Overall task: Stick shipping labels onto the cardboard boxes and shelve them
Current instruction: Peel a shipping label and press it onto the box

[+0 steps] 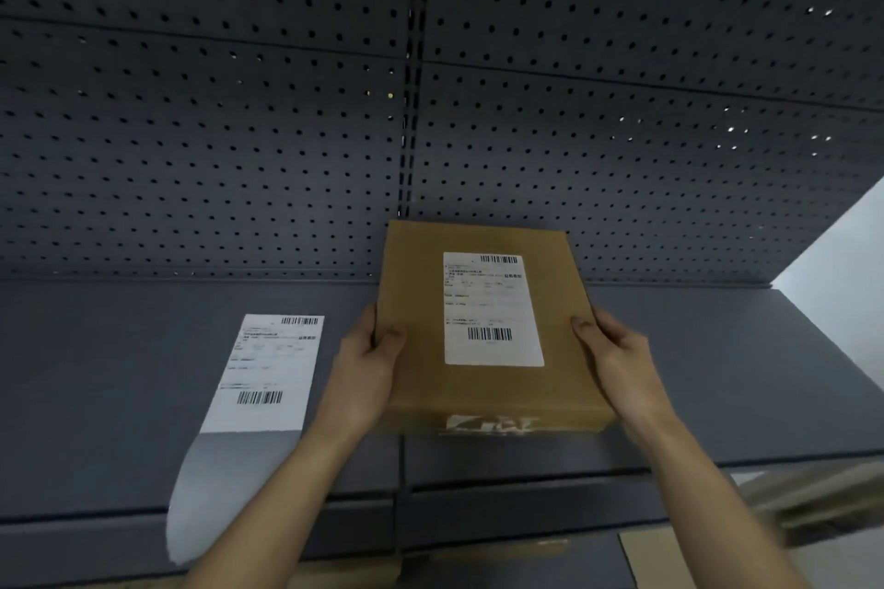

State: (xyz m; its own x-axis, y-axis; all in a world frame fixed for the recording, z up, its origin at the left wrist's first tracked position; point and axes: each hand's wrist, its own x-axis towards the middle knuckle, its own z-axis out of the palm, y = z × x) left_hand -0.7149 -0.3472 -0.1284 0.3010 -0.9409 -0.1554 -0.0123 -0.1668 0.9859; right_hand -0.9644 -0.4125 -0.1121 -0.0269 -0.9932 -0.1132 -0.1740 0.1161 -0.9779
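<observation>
A flat brown cardboard box (416,282) lies on the dark grey shelf (717,373), its far edge close to the back panel. A white shipping label (492,309) with barcodes is stuck on its top. My left hand (368,363) grips the box's left side, thumb on top. My right hand (610,349) grips the right side the same way. Torn tape shows on the box's near face. A strip of white labels (268,373) lies on the shelf to the left and hangs over its front edge.
A grey pegboard back panel (239,134) rises behind the shelf, split by a slotted upright post (411,110). Below the shelf edge at bottom right are blurred brown cardboard pieces (813,507). A pale wall shows at the far right.
</observation>
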